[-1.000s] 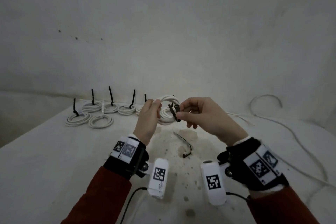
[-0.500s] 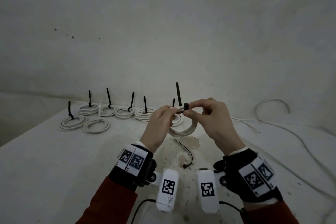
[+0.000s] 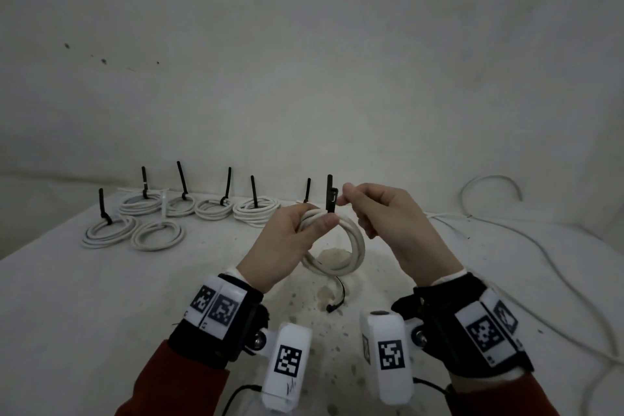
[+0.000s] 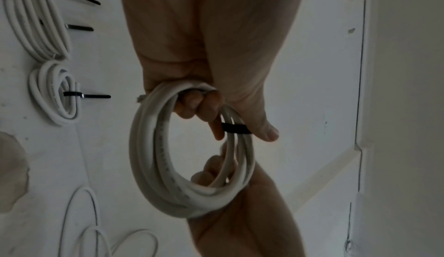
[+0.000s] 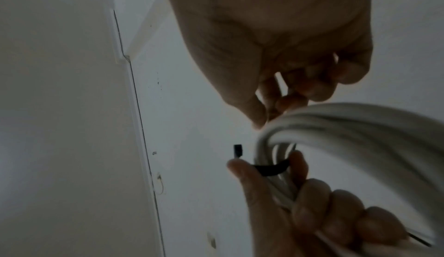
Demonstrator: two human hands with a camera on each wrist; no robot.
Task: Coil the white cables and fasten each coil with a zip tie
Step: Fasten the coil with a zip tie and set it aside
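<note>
My left hand grips a white cable coil above the table, the ring hanging below the fingers. A black zip tie is wrapped round the coil's top and its tail stands upright. In the left wrist view the thumb presses the tie's band against the coil. My right hand hovers just right of the tail with thumb and forefinger curled together. The right wrist view shows a gap between those fingers and the tie.
Several tied coils with upright black tie tails lie in a row at the table's back left, beside one coil with no black tie showing. A spare black zip tie lies under the hands. Loose white cable trails across the right side.
One second ago the tie was being looped round the coil. Then the right hand pinched its head with the tail up. Now the right fingers sit beside the tail and the coil hangs lower.
</note>
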